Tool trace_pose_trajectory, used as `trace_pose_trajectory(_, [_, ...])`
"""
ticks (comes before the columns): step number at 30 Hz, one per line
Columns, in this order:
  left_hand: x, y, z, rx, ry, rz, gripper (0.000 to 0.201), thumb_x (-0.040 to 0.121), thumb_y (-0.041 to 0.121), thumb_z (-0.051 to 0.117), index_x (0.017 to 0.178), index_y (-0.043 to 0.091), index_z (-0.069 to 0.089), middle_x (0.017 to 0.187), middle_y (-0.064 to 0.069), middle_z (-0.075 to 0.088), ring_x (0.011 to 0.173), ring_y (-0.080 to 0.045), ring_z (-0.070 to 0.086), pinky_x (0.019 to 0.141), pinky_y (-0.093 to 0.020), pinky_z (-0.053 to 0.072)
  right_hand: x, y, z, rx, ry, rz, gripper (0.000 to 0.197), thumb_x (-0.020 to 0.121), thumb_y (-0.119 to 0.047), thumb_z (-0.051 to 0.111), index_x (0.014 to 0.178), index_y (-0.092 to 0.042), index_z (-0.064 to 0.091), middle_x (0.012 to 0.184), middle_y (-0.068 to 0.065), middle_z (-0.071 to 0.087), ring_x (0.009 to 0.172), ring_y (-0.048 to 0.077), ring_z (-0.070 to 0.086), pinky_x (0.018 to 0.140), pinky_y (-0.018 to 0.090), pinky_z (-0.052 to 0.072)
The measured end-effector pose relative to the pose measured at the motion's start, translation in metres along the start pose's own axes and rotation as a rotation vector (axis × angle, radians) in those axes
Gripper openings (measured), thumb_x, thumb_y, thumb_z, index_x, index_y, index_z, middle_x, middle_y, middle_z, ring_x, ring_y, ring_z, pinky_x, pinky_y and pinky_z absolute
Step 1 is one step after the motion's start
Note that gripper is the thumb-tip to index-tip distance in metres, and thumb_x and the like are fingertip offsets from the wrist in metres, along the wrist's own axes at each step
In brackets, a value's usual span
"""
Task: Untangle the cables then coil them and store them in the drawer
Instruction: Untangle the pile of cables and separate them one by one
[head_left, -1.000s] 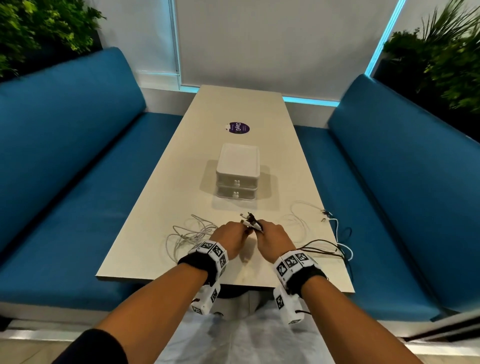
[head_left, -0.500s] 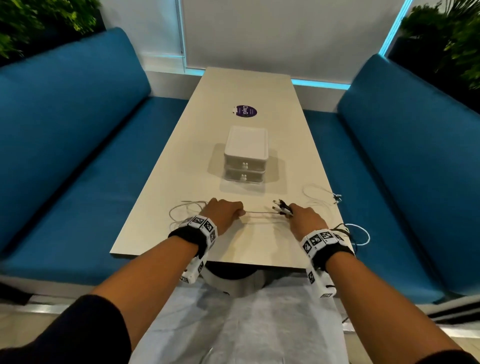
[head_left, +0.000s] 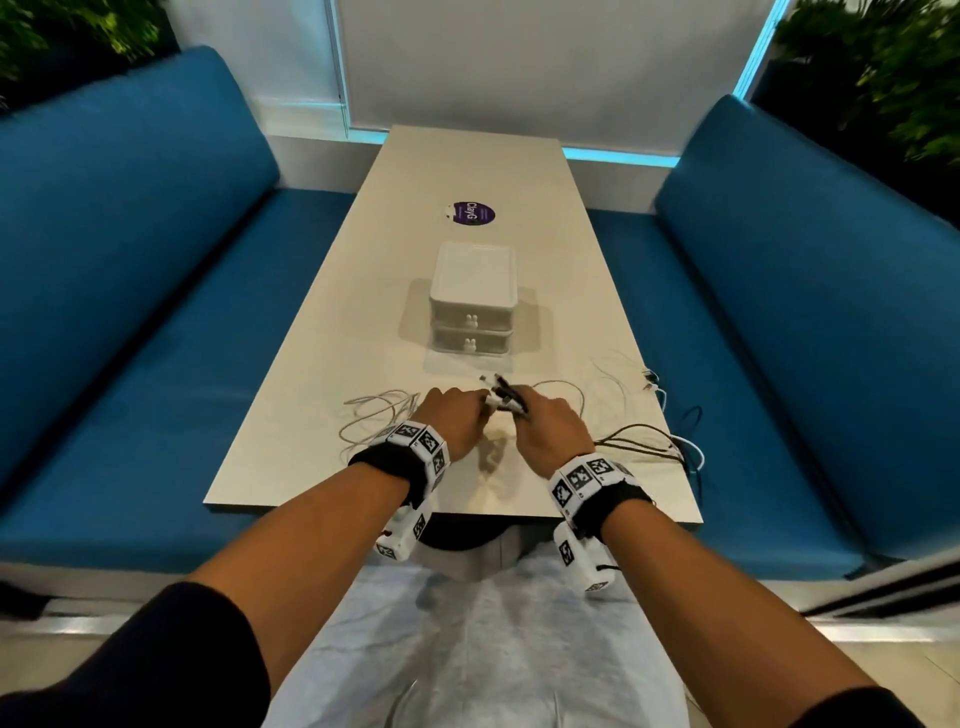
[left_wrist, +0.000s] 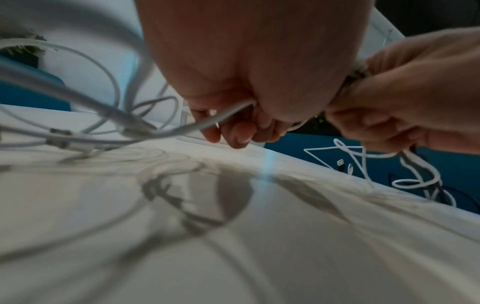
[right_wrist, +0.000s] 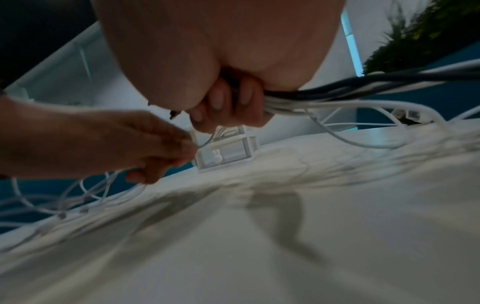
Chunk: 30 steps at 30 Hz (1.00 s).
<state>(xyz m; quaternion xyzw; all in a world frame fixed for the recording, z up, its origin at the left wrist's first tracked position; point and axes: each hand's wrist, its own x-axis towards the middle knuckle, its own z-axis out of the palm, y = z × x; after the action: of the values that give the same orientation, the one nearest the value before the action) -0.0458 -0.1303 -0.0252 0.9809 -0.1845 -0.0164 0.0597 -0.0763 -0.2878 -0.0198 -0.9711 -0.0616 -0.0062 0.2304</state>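
My hands meet near the front of the table (head_left: 332, 332). My right hand (head_left: 549, 431) grips a bundle of black and white cables (right_wrist: 324, 96), whose plug ends (head_left: 506, 397) stick up between the hands. My left hand (head_left: 454, 421) pinches a white cable (left_wrist: 207, 121) that runs off to a loose white tangle (head_left: 374, 421) on the left. Dark cables (head_left: 639, 441) trail from the right hand to the table's right edge. A small white two-drawer box (head_left: 472, 306) stands behind the hands, both drawers closed.
More thin white cable (head_left: 623, 374) and connectors lie at the right edge, some hanging over onto the blue bench (head_left: 779, 338). Another blue bench (head_left: 130, 312) lines the left side. A purple round sticker (head_left: 472, 214) sits farther back on the table.
Half a second ago my hands were spread apart with a cable stretched between them; now they have come back together in front of the drawer box.
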Motion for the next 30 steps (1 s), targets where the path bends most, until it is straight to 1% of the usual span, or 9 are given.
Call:
trace_pose_trajectory(2, [0.000, 0.001, -0.002, -0.063, -0.035, 0.001, 0.027, 0.103, 0.023, 0.039, 0.116, 0.015, 0.062, 0.106, -0.014, 0.069, 0.093, -0.034, 0.063, 0.075, -0.034, 0.042, 0.002, 0.001, 0.006, -0.027, -0.045, -0.013, 0.030, 0.097, -0.026, 0.042, 0.127, -0.027, 0.051, 0.093, 0.016, 0.065, 0.082, 0.039, 0.061, 0.064, 0.037, 0.047])
trace_pose_trajectory(6, [-0.007, -0.006, 0.000, -0.259, -0.044, -0.019, 0.026, 0.103, 0.030, 0.044, 0.123, 0.023, 0.059, 0.101, -0.012, 0.069, 0.087, -0.032, 0.065, 0.078, -0.041, 0.053, 0.004, 0.006, 0.008, -0.072, -0.071, -0.021, 0.024, 0.099, -0.031, 0.042, 0.121, -0.022, 0.049, 0.090, 0.015, 0.064, 0.078, 0.036, 0.060, 0.060, 0.034, 0.042])
trace_pose_trajectory(9, [-0.009, -0.013, -0.002, -0.308, -0.002, -0.007, 0.021, 0.102, 0.033, 0.047, 0.110, 0.018, 0.061, 0.094, -0.010, 0.068, 0.084, -0.032, 0.063, 0.074, -0.040, 0.051, 0.001, 0.010, 0.003, -0.129, -0.096, -0.035, 0.027, 0.099, -0.032, 0.042, 0.124, -0.020, 0.045, 0.092, 0.016, 0.063, 0.081, 0.038, 0.061, 0.062, 0.037, 0.045])
trace_pose_trajectory(12, [-0.003, -0.025, -0.008, -0.350, -0.031, -0.046, 0.027, 0.099, 0.042, 0.051, 0.091, 0.017, 0.059, 0.080, -0.002, 0.063, 0.075, -0.025, 0.060, 0.067, -0.034, 0.047, -0.002, 0.025, -0.006, -0.264, -0.144, 0.029, 0.030, 0.099, -0.029, 0.042, 0.128, -0.018, 0.043, 0.100, 0.016, 0.061, 0.087, 0.038, 0.061, 0.067, 0.037, 0.045])
trace_pose_trajectory(16, [0.004, -0.021, -0.014, -0.289, -0.090, 0.016, 0.029, 0.099, 0.045, 0.050, 0.089, 0.020, 0.059, 0.073, 0.006, 0.058, 0.074, -0.021, 0.059, 0.068, -0.033, 0.045, -0.005, 0.042, -0.018, -0.346, -0.152, 0.146, 0.029, 0.098, -0.019, 0.038, 0.127, -0.015, 0.044, 0.105, 0.015, 0.060, 0.092, 0.035, 0.062, 0.067, 0.035, 0.042])
trace_pose_trajectory(19, [0.006, -0.009, -0.014, -0.206, -0.073, 0.030, 0.028, 0.101, 0.045, 0.045, 0.094, 0.023, 0.060, 0.073, 0.006, 0.056, 0.074, -0.021, 0.056, 0.070, -0.033, 0.045, -0.004, 0.045, -0.022, -0.316, -0.130, 0.206, 0.028, 0.098, -0.016, 0.035, 0.123, -0.014, 0.045, 0.105, 0.015, 0.060, 0.092, 0.035, 0.062, 0.067, 0.035, 0.042])
trace_pose_trajectory(23, [0.009, -0.007, -0.008, -0.119, -0.035, 0.024, 0.030, 0.104, 0.043, 0.036, 0.099, 0.022, 0.056, 0.090, -0.004, 0.064, 0.083, -0.029, 0.060, 0.073, -0.036, 0.048, -0.004, 0.040, -0.027, -0.161, -0.024, 0.259, 0.023, 0.099, -0.024, 0.037, 0.118, -0.016, 0.047, 0.100, 0.015, 0.061, 0.088, 0.037, 0.061, 0.068, 0.037, 0.046])
trace_pose_trajectory(26, [0.011, -0.008, -0.005, -0.095, -0.021, 0.017, 0.027, 0.104, 0.043, 0.036, 0.098, 0.022, 0.053, 0.090, -0.007, 0.064, 0.082, -0.030, 0.060, 0.071, -0.037, 0.049, -0.005, 0.020, -0.025, -0.051, 0.040, 0.185, 0.027, 0.101, -0.033, 0.036, 0.123, -0.020, 0.046, 0.096, 0.017, 0.061, 0.085, 0.040, 0.061, 0.069, 0.040, 0.048])
trace_pose_trajectory(30, [0.014, -0.006, -0.004, -0.065, 0.019, -0.025, 0.027, 0.104, 0.041, 0.034, 0.098, 0.020, 0.050, 0.088, -0.009, 0.063, 0.078, -0.032, 0.059, 0.066, -0.037, 0.047, -0.004, -0.005, -0.016, 0.027, 0.113, 0.174, 0.027, 0.100, -0.032, 0.038, 0.122, -0.020, 0.047, 0.094, 0.017, 0.062, 0.087, 0.041, 0.059, 0.068, 0.039, 0.042])
